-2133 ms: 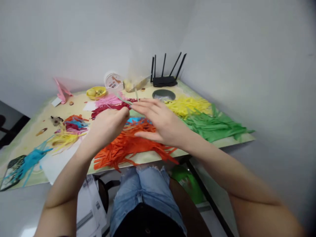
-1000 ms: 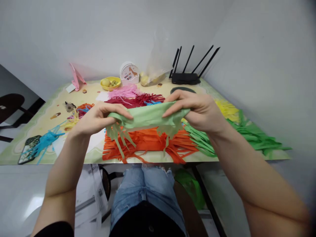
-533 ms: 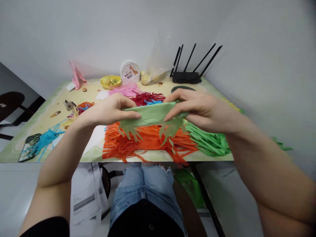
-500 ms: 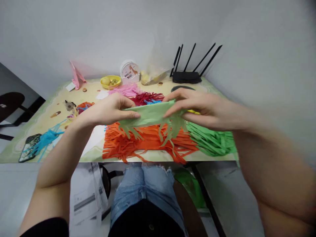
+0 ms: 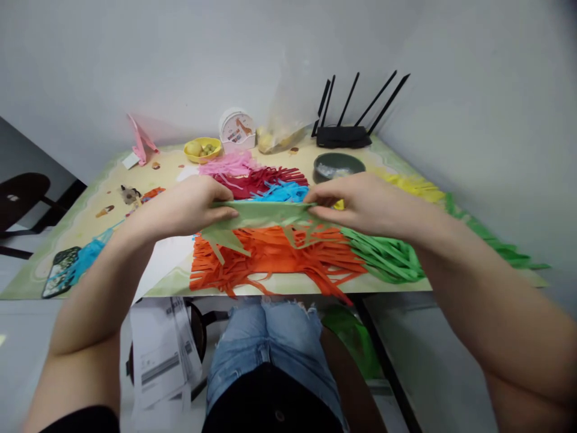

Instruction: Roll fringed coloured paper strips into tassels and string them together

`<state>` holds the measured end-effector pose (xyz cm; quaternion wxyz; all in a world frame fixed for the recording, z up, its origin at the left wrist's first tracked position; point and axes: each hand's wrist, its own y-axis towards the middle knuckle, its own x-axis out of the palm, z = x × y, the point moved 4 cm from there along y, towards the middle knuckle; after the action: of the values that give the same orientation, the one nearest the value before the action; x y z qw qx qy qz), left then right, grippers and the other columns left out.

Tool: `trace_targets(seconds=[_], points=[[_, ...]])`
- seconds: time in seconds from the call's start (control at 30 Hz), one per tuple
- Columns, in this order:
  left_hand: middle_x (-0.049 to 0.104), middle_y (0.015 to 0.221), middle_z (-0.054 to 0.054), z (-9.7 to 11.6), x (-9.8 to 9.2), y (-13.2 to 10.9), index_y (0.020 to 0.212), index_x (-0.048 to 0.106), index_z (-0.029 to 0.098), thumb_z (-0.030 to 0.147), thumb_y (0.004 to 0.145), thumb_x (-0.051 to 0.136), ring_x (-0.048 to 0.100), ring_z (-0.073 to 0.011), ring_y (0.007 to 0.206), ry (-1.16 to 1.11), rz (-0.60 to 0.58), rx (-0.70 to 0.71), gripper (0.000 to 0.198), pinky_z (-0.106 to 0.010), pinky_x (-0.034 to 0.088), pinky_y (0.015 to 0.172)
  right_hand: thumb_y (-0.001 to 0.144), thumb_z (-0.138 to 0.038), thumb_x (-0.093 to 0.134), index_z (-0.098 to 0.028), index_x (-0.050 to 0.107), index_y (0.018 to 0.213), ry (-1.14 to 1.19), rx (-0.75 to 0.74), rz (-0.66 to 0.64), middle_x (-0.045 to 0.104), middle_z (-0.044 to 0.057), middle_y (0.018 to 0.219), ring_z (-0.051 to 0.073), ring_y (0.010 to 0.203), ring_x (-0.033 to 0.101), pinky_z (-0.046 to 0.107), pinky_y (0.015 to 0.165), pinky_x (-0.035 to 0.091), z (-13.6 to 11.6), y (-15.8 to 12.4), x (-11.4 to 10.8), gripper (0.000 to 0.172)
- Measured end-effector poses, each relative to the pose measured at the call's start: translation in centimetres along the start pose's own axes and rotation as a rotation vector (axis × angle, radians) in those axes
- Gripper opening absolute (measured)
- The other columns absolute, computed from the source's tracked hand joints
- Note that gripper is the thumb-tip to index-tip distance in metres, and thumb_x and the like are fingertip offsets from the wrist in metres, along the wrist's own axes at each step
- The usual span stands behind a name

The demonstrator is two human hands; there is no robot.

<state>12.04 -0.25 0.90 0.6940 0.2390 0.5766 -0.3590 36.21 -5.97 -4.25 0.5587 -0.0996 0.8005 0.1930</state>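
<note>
Fingers (image 5: pixel 224 211) of the left hand (image 5: pixel 180 207) and the right hand (image 5: pixel 367 204) pinch opposite ends of the pale green fringed paper (image 5: pixel 265 213), held stretched just above the orange strips (image 5: pixel 274 258). This looks like a smoothing or folding step, and the next move calls for even, gentle tension, since the fringe would tear easily.

The left hand (image 5: pixel 180 207) and the right hand (image 5: pixel 365 201) each pinch one end of a light green paper sheet (image 5: pixel 265 213), held level above the worktop (image 5: pixel 90 222). Its cut fringe hangs toward the orange strips (image 5: pixel 270 258). A pile of green strips (image 5: pixel 383 258) lies just beside the right hand, and a router (image 5: pixel 345 135) stands at the far edge.
</note>
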Motion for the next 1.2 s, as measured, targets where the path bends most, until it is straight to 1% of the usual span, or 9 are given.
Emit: trace_targets(seconds=[0.1, 0.2, 0.27, 0.4, 0.53, 0.7, 0.87, 1.03, 1.2], points=[[0.042, 0.047, 0.004, -0.6, -0.2, -0.5, 0.058, 0.055, 0.018, 0.027, 0.085, 0.060, 0.030, -0.0099, 0.045, 0.108, 0.123, -0.067, 0.029, -0.028, 0.021, 0.053, 0.087, -0.025, 0.063, -0.020, 0.075, 0.090, -0.124, 0.050, 0.066, 0.075, 0.009, 0.087, 0.024, 0.075, 0.067, 0.035, 0.066, 0.047, 0.8, -0.9, 0.2, 0.013], [0.048, 0.050, 0.002, -0.1, 0.2, -0.7, 0.062, 0.058, 0.018, 0.027, 0.086, 0.059, 0.033, -0.0105, 0.046, 0.142, 0.193, -0.078, 0.025, -0.028, 0.020, 0.053, 0.089, -0.039, 0.067, -0.020, 0.074, 0.111, -0.046, -0.058, 0.296, 0.074, 0.014, 0.112, 0.033, 0.105, 0.066, 0.045, 0.089, 0.050, -1.5, -0.5, -0.6, 0.030], [0.051, 0.053, 0.002, 0.7, 0.7, -0.6, 0.065, 0.059, 0.018, 0.028, 0.087, 0.059, 0.035, -0.0102, 0.048, 0.077, 0.168, -0.014, 0.024, -0.028, 0.022, 0.053, 0.088, -0.045, 0.069, -0.020, 0.071, 0.120, 0.100, -0.159, 0.323, 0.072, 0.012, 0.121, 0.032, 0.114, 0.063, 0.045, 0.096, 0.049, -3.5, 0.4, -0.7, 0.040], [0.049, 0.054, 0.003, 1.3, 1.1, -0.9, 0.066, 0.057, 0.017, 0.030, 0.089, 0.059, 0.038, -0.0095, 0.050, -0.127, 0.165, 0.085, 0.027, -0.025, 0.028, 0.053, 0.091, -0.038, 0.065, -0.019, 0.075, 0.092, 0.326, -0.142, 0.100, 0.075, 0.003, 0.085, 0.020, 0.081, 0.067, 0.031, 0.074, 0.048, -5.0, 2.1, 0.7, 0.021], [0.054, 0.063, 0.003, 0.3, 1.6, -1.1, 0.074, 0.060, 0.016, 0.036, 0.088, 0.065, 0.048, -0.0100, 0.057, -0.399, 0.213, 0.086, 0.024, -0.022, 0.036, 0.054, 0.089, -0.035, 0.066, -0.018, 0.072, 0.078, 0.511, -0.010, 0.140, 0.069, -0.001, 0.069, 0.013, 0.062, 0.059, 0.027, 0.061, 0.042, -3.9, 1.8, 1.1, 0.020], [0.062, 0.070, 0.001, -1.3, 3.2, -1.1, 0.083, 0.061, 0.015, 0.035, 0.086, 0.070, 0.057, -0.0099, 0.055, -0.768, 0.301, 0.022, 0.022, -0.020, 0.044, 0.051, 0.085, -0.036, 0.073, -0.020, 0.074, 0.080, 0.621, 0.016, 0.307, 0.069, 0.000, 0.073, 0.015, 0.065, 0.061, 0.028, 0.063, 0.047, -3.3, 0.8, 1.0, 0.016], [0.070, 0.080, -0.002, -2.3, 4.6, -1.2, 0.105, 0.072, 0.017, 0.033, 0.086, 0.073, 0.063, -0.0109, 0.056, -1.083, 0.316, 0.105, 0.025, -0.022, 0.052, 0.056, 0.086, -0.025, 0.070, -0.026, 0.079, 0.094, 0.801, -0.020, 0.411, 0.076, 0.001, 0.088, 0.016, 0.074, 0.069, 0.029, 0.068, 0.056, -3.2, 0.0, 1.8, 0.012], [0.071, 0.073, -0.005, -2.6, 5.1, -1.2, 0.087, 0.080, 0.017, 0.024, 0.080, 0.075, 0.065, -0.0135, 0.061, -1.131, 0.301, 0.175, 0.011, -0.025, 0.054, 0.061, 0.084, -0.019, 0.067, -0.025, 0.079, 0.080, 0.841, -0.062, 0.423, 0.076, 0.003, 0.083, 0.018, 0.077, 0.071, 0.030, 0.072, 0.057, -2.9, -0.7, 2.4, 0.014], [0.070, 0.075, -0.005, -2.0, 4.8, -1.4, 0.081, 0.077, 0.016, 0.018, 0.079, 0.069, 0.065, -0.0142, 0.067, -1.053, 0.283, 0.115, 0.009, -0.025, 0.052, 0.065, 0.083, -0.021, 0.065, -0.024, 0.080, 0.082, 0.806, -0.061, 0.410, 0.076, 0.005, 0.090, 0.022, 0.089, 0.071, 0.035, 0.083, 0.055, -2.3, -0.8, 2.5, 0.015]])
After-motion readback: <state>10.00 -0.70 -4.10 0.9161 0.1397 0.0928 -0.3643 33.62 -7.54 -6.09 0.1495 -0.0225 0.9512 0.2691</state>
